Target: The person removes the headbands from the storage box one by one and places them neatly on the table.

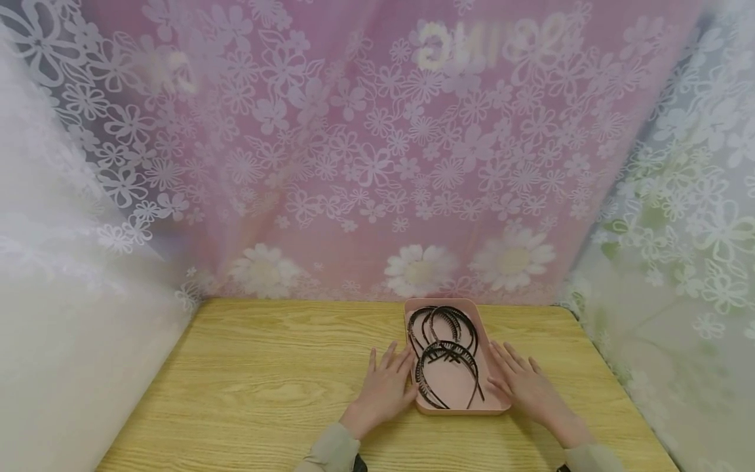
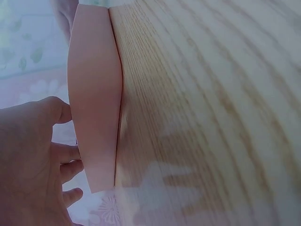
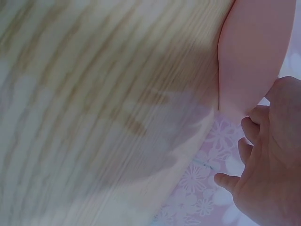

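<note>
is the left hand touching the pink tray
Touching. In the left wrist view the left hand has its thumb and fingertips against the side wall of the pink tray with no gap; the head view agrees, with the hand at the tray's left edge.

A small screened-off booth, more like a staged recording corner than a lived-in room. A light wood-grain worktop (image 1: 265,387) is closed in on three sides by hanging sheets: a pink flower-print curtain (image 1: 366,151) behind, with mirrored lettering showing through, and pale translucent floral sheets (image 1: 678,229) at left and right.
</note>
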`<move>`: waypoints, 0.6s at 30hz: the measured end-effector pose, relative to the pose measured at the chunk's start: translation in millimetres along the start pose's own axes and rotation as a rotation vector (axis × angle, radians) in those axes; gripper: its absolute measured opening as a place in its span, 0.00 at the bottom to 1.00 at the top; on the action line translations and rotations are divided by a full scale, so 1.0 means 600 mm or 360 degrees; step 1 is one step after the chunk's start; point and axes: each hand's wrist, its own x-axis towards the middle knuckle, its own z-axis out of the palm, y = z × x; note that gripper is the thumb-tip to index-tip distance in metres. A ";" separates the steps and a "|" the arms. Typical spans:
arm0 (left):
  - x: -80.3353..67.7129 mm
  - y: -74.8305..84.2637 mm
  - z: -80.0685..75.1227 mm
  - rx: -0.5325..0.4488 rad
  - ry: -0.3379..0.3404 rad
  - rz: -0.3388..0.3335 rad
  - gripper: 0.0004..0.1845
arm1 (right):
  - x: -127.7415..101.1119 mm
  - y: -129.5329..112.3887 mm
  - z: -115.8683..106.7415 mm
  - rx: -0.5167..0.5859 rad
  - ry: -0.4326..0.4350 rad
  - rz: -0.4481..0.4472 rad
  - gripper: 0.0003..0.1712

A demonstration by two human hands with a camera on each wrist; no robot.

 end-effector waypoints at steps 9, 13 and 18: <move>-0.009 -0.009 -0.008 -0.0024 0.0003 -0.0012 0.34 | 0.013 -0.033 -0.023 0.0048 -0.0112 0.0074 0.38; -0.011 -0.015 -0.004 -0.0043 0.0050 0.0006 0.34 | 0.019 -0.041 -0.029 0.0021 -0.0189 0.0103 0.39; -0.012 -0.022 0.000 -0.0057 0.0049 0.0004 0.33 | 0.023 -0.045 -0.026 0.0023 -0.0192 0.0100 0.38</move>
